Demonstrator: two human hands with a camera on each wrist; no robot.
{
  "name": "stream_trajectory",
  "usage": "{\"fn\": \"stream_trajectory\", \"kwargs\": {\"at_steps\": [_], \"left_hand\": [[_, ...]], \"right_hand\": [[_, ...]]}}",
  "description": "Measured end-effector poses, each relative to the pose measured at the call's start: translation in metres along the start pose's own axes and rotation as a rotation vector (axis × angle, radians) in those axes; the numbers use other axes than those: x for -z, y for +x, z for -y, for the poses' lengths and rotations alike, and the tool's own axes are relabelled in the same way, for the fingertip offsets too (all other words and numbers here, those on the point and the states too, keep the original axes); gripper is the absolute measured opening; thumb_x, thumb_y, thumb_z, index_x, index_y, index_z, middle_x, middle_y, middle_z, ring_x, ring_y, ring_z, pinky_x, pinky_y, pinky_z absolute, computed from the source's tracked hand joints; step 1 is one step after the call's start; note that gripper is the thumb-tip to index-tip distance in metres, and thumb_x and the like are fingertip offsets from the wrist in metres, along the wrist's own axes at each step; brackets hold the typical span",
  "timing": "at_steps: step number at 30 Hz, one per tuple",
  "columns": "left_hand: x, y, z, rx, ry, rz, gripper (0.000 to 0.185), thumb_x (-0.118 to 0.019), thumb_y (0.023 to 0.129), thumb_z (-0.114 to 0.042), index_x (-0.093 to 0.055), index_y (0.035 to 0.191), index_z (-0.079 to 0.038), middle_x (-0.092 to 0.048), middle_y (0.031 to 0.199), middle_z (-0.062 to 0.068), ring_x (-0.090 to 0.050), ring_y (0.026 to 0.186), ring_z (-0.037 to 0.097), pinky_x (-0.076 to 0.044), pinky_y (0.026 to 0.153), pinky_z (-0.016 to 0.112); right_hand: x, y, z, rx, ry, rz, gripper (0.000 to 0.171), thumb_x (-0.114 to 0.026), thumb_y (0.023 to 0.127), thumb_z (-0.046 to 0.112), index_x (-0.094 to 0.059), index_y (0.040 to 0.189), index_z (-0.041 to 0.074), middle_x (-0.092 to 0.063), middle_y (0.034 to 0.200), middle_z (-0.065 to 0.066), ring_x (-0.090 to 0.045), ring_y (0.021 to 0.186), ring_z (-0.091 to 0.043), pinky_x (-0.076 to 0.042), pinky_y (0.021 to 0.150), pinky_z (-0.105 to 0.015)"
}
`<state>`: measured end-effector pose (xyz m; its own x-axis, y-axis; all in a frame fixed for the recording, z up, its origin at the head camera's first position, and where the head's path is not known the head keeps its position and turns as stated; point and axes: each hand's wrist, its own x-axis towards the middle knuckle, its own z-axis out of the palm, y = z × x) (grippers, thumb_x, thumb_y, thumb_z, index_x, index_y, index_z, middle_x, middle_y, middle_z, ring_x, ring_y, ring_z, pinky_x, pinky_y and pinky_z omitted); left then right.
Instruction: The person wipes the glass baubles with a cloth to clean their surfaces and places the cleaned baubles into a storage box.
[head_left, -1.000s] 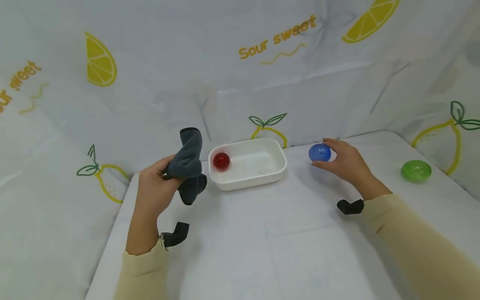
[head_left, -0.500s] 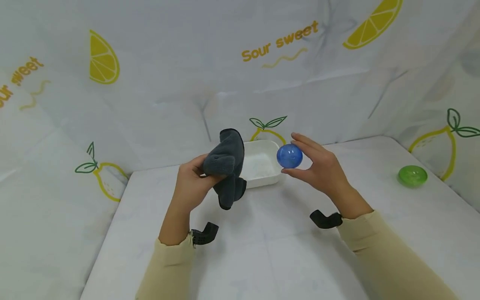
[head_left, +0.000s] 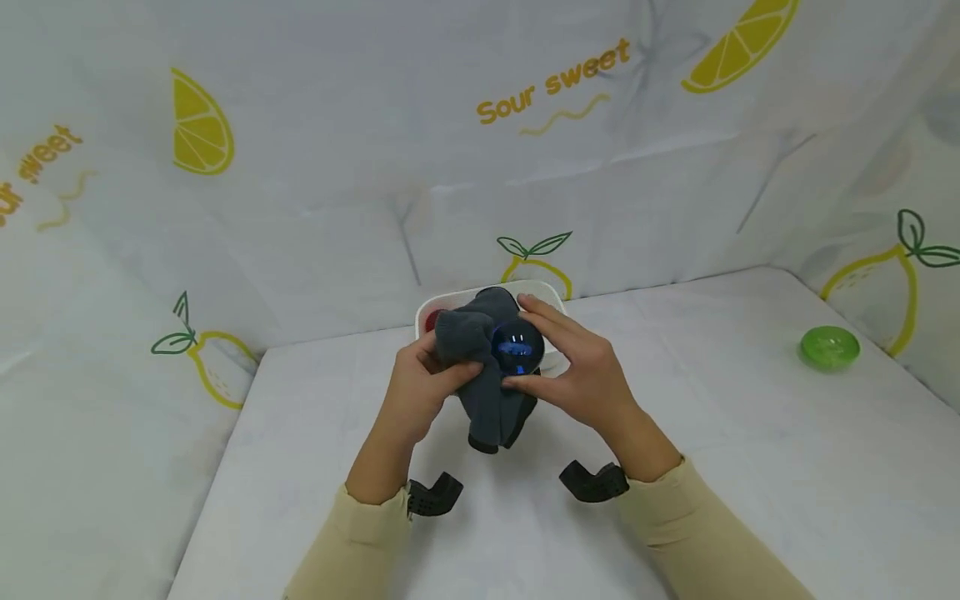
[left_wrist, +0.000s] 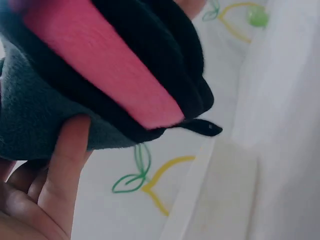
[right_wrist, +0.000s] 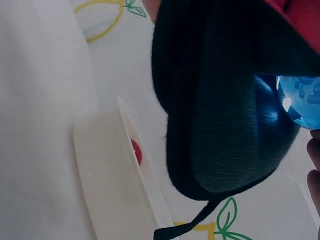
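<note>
L hand is bunching soft grey cloth; R hand fingers are pinching blue ball w/ it. Ball prob. hard, slick; best gripped round its middle.

Bright even light, soft shadows, head view bowed, wrist views blurred
</note>
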<state>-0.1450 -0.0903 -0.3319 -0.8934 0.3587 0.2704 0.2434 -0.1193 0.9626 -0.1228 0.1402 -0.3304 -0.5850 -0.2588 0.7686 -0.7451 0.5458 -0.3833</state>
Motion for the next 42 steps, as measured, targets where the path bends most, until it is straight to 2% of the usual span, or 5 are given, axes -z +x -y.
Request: {"fn": "stream_trajectory", "kwargs": {"at_steps": [5, 10, 21, 31, 42], "left_hand": [[-0.008, -0.003, 0.007, 0.032, -0.191, 0.128, 0.074, -0.080, 0.083, -0.033, -0.047, 0.137, 0.004, -0.061, 0.119, 0.008, -0.064, 0.101, 0.016, -0.058, 0.083, 0.032], [-0.009, -0.005, 0.009, 0.048, -0.306, 0.176, 0.070, -0.078, 0.086, -0.026, -0.042, 0.137, 0.005, -0.059, 0.117, 0.005, -0.062, 0.099, 0.013, -0.056, 0.086, 0.026], [-0.007, -0.004, 0.003, -0.013, -0.222, 0.050, 0.074, -0.080, 0.083, -0.030, -0.044, 0.137, 0.007, -0.059, 0.122, 0.007, -0.059, 0.108, 0.017, -0.054, 0.092, 0.029], [-0.020, -0.004, 0.003, 0.069, -0.029, -0.001, 0.053, -0.072, 0.086, -0.005, -0.052, 0.136, -0.003, -0.057, 0.133, 0.016, -0.060, 0.115, 0.024, -0.053, 0.097, 0.037], [-0.022, -0.007, -0.005, -0.070, 0.098, -0.036, 0.047, -0.075, 0.080, 0.005, -0.063, 0.125, -0.004, -0.064, 0.124, 0.014, -0.065, 0.111, 0.025, -0.056, 0.091, 0.039]], "right_hand": [[-0.005, -0.008, 0.005, -0.007, 0.026, 0.024, 0.084, -0.090, 0.065, 0.027, -0.055, 0.137, 0.002, -0.050, 0.148, -0.009, -0.046, 0.138, -0.023, -0.038, 0.109, -0.022], [-0.012, -0.013, 0.009, -0.021, 0.019, 0.062, 0.084, -0.081, 0.077, 0.037, -0.046, 0.145, 0.002, -0.042, 0.154, -0.010, -0.041, 0.141, -0.025, -0.035, 0.112, -0.023], [-0.001, -0.012, 0.017, -0.055, -0.025, 0.224, 0.070, -0.070, 0.092, 0.025, -0.037, 0.151, 0.006, -0.031, 0.160, -0.004, -0.036, 0.144, -0.021, -0.035, 0.114, -0.031], [0.001, -0.014, 0.015, 0.001, -0.089, 0.114, 0.073, -0.085, 0.077, 0.013, -0.051, 0.139, -0.003, -0.049, 0.147, -0.012, -0.052, 0.132, -0.026, -0.041, 0.107, -0.025], [-0.002, -0.015, 0.020, -0.124, 0.012, 0.048, 0.067, -0.087, 0.072, 0.005, -0.059, 0.133, 0.001, -0.063, 0.131, -0.013, -0.063, 0.118, -0.026, -0.054, 0.094, -0.037]]}}
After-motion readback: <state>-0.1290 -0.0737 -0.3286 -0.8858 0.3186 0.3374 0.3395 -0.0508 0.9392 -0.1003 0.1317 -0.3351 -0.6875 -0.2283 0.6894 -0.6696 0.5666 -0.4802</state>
